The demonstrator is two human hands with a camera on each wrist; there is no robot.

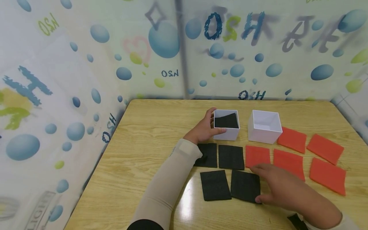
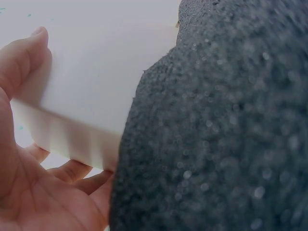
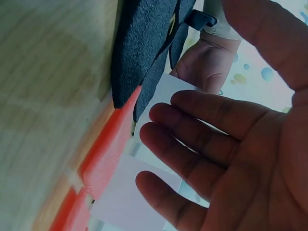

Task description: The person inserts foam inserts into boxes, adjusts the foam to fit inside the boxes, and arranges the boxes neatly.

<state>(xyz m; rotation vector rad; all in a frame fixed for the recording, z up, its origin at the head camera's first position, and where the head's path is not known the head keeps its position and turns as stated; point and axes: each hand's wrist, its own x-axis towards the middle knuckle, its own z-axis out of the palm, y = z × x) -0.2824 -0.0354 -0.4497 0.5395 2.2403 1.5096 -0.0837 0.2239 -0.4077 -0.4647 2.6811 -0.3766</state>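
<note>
My left hand (image 1: 204, 128) grips a white open-topped box (image 1: 225, 135), thumb on its front wall and fingers along its left and far side. A black square sheet (image 1: 226, 121) shows inside that box. In the left wrist view, a dark speckled surface (image 2: 216, 125) hides much of the box's wall (image 2: 96, 72). Over the near right black square (image 1: 245, 185) hovers my right hand (image 1: 283, 188), its thumb near the square's lower right corner. The right wrist view shows its fingers (image 3: 192, 139) spread and nearly straight, with nothing between them and the thumb.
A second white box (image 1: 263, 136) stands to the right of the held one. Several red squares (image 1: 327, 175) lie on the right of the wooden table (image 1: 143, 137). More black squares (image 1: 215, 185) lie in front of the held box. A patterned wall rises behind.
</note>
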